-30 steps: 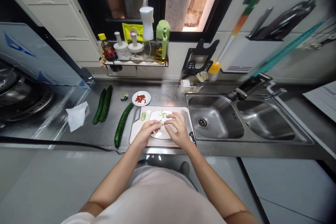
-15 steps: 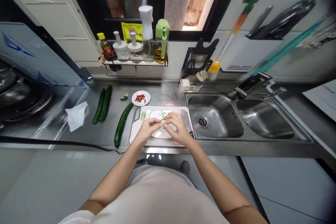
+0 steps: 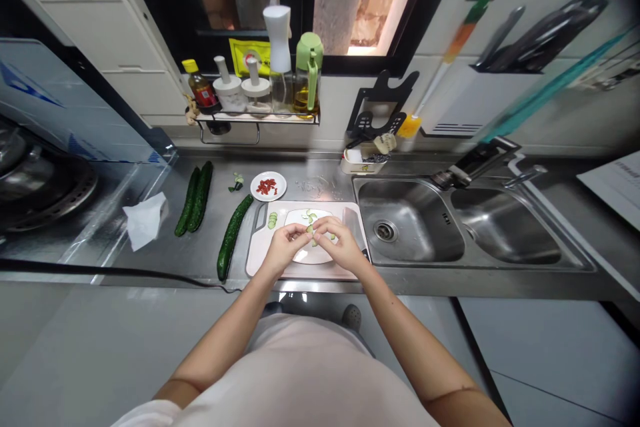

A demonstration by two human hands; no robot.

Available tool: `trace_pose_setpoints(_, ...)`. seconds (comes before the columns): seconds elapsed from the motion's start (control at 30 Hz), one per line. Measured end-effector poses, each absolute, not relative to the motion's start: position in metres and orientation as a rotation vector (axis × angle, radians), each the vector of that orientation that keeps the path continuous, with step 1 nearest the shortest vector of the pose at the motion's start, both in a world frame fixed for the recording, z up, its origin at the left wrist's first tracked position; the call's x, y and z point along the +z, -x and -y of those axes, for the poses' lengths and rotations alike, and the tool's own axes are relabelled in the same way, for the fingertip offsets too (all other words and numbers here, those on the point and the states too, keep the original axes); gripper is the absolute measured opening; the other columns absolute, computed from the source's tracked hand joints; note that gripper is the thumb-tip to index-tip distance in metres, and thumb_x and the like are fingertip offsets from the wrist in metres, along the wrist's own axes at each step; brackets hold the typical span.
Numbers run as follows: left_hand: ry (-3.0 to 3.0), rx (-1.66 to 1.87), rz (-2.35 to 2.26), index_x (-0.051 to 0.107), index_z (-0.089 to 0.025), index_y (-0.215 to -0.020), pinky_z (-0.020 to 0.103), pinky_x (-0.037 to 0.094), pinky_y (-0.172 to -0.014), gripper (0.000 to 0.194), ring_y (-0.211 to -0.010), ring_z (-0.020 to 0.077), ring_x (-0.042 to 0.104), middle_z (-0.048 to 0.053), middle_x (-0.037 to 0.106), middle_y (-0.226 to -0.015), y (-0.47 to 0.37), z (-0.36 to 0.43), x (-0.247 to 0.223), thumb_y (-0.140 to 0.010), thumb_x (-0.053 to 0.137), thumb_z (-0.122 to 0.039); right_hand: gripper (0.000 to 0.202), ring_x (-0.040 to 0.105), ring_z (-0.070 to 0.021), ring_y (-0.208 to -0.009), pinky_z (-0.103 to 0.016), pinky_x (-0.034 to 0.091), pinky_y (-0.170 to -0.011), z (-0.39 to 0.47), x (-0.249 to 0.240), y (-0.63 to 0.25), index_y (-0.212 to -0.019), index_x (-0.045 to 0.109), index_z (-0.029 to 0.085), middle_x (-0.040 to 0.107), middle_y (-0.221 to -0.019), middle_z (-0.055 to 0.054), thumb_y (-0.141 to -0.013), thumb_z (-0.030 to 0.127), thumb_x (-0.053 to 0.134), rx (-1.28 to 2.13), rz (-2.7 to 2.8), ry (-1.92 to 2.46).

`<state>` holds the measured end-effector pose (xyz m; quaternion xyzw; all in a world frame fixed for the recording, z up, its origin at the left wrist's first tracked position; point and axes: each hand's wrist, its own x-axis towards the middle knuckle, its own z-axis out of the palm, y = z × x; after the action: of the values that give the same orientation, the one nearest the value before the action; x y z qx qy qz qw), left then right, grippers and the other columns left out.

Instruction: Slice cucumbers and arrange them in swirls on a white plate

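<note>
Above a white plate (image 3: 313, 257), my left hand (image 3: 286, 247) and my right hand (image 3: 341, 243) meet with fingertips pinched on a thin cucumber slice (image 3: 310, 230). Part of the slice is covered by the fingers. Several pale green cucumber pieces (image 3: 309, 216) lie on the plate's far side. The plate rests on a light cutting board (image 3: 260, 260). A short row of cucumber slices (image 3: 273, 220) sits at the board's left. At the board's right edge a knife (image 3: 354, 221) is partly hidden by my right hand.
A whole cucumber (image 3: 233, 237) lies left of the board, with two more cucumbers (image 3: 201, 197) farther left. Behind the board stands a small plate (image 3: 255, 188) of red pieces. Crumpled white paper (image 3: 144, 221) is near the stove. A double sink (image 3: 410, 220) adjoins the board's right side.
Both hands remain over the plate, with their fingers shifted slightly around the cucumber slice. More of a green piece shows by the right fingers. The view has moved a little.
</note>
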<state>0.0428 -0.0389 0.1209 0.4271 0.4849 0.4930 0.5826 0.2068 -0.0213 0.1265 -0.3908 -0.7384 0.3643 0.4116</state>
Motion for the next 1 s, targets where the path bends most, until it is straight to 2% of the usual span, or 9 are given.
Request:
trace_pose_setpoints(0.2,-1.009,1.161,-1.145,0.067,-0.015,-0.076,0.025,0.042,-0.069,0.025,-0.07,0.0122,0.055,0.001,0.064,-0.075,-0.043,0.039,0.117,-0.065,0.076,-0.036,0.027,0.06,-0.0184,-0.094,-0.037,0.044,-0.09,0.018,0.123,-0.207,-0.068,0.064,0.02,0.066,-0.09,-0.005,-0.086,0.039,0.06,1.04,1.803,0.991)
trace_pose_setpoints(0.5,-0.88,1.2,-1.075,0.063,-0.017,-0.086,0.024,0.043,-0.071,0.029,-0.071,0.0101,0.054,0.0,0.062,-0.08,-0.053,0.031,0.105,-0.064,0.075,-0.03,0.026,0.058,-0.0141,-0.073,-0.027,0.044,-0.068,0.002,0.12,-0.217,-0.07,0.063,0.018,0.066,-0.075,-0.001,-0.081,0.041,0.061,1.28,1.829,1.108)
trace_pose_setpoints(0.77,-0.866,1.179,-1.093,0.063,-0.018,-0.101,0.02,0.038,-0.061,0.041,-0.069,0.0088,0.052,0.0,0.061,-0.083,-0.063,0.016,0.086,-0.061,0.071,-0.025,0.027,0.058,-0.012,-0.06,-0.024,0.046,-0.059,-0.024,0.108,-0.23,-0.07,0.062,0.016,0.066,-0.064,-0.002,-0.071,0.042,0.069,1.546,1.776,1.175)
trace_pose_setpoints(1.0,-0.837,1.215,-1.177,0.065,-0.017,-0.086,0.022,0.042,-0.068,0.034,-0.074,0.0108,0.054,0.004,0.066,-0.089,-0.073,0.002,0.061,-0.058,0.077,-0.032,0.031,0.055,-0.0104,-0.052,-0.021,0.043,-0.051,-0.042,0.086,-0.238,-0.075,0.058,0.017,0.061,-0.056,0.002,-0.073,0.047,0.066,1.498,1.846,1.285)
